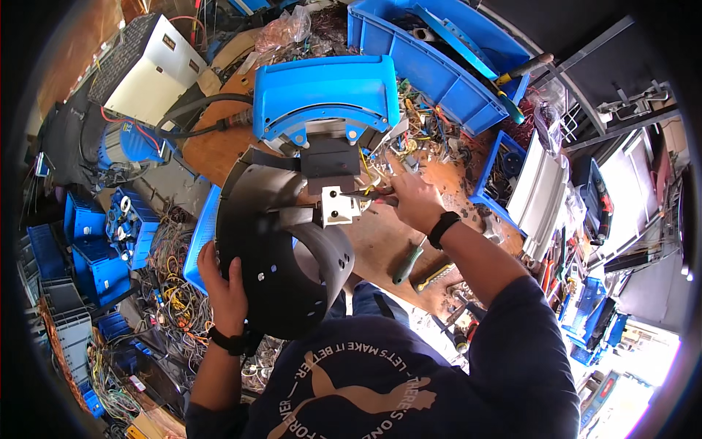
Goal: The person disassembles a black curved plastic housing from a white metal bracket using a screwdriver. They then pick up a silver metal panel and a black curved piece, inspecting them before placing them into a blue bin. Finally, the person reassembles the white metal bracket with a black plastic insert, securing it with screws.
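Head view: your left hand (225,294), half curled with its thumb spread, holds the black curved shell (285,300), which extends rightward from that grip. Your right hand (417,203), forearm angled forward and inward, closes around what looks like a slim tool (376,196), pointing at the white block (339,206) just left.

A dark blue shirt (457,358) with a black band on each wrist.
The sleeves (515,347) are short. A light tan picture (358,399) has white letters (316,358) curving around it. The left band (228,341) and the right band (443,229) are both dark.
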Demonstrator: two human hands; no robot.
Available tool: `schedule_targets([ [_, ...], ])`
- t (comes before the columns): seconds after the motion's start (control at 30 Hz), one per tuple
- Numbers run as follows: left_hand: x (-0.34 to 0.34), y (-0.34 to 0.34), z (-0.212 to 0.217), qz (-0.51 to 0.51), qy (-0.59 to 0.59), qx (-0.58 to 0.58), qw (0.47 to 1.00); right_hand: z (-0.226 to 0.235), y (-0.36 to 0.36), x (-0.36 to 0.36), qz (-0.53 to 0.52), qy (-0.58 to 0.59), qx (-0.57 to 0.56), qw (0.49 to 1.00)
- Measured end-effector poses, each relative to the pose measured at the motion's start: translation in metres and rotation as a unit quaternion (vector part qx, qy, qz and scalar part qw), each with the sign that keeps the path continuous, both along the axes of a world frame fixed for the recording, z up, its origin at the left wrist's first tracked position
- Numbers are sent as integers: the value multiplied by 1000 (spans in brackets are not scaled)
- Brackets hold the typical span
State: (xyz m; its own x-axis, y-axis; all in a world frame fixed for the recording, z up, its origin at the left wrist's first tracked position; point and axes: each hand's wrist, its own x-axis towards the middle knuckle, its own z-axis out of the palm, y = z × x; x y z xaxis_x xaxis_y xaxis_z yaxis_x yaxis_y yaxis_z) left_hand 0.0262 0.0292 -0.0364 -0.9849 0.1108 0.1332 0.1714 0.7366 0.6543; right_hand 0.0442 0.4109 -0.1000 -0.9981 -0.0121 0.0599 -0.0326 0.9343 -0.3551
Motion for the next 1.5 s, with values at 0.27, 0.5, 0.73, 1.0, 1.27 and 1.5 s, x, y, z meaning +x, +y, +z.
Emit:
schedule_targets([
  [0.27, -1, 0, -3, -5, 5, 11, 1000, -23, 2, -6, 28, -57, -106, 992],
  [0.5, 0, 2, 0, -3, -9, 20, 1000, -26, 3, -9, 52, -49, -61, 996],
  [0.73, 0, -2, -3, -3, -1, 8, 1000, -9, -11, -6, 18, -22, 8, 1000],
  [1.0, 0, 2, 0, -1, -5, 22, 1000, -12, -9, -9, -6, -74, -20, 997],
  [1.27, 0, 4, 2, -3, 6, -5, 1000, 26, 39, 4, -28, -141, 108, 984],
  [1.5, 0, 3, -4, -6, 4, 33, 999, 30, 72, 9, -34, -377, 42, 925],
])
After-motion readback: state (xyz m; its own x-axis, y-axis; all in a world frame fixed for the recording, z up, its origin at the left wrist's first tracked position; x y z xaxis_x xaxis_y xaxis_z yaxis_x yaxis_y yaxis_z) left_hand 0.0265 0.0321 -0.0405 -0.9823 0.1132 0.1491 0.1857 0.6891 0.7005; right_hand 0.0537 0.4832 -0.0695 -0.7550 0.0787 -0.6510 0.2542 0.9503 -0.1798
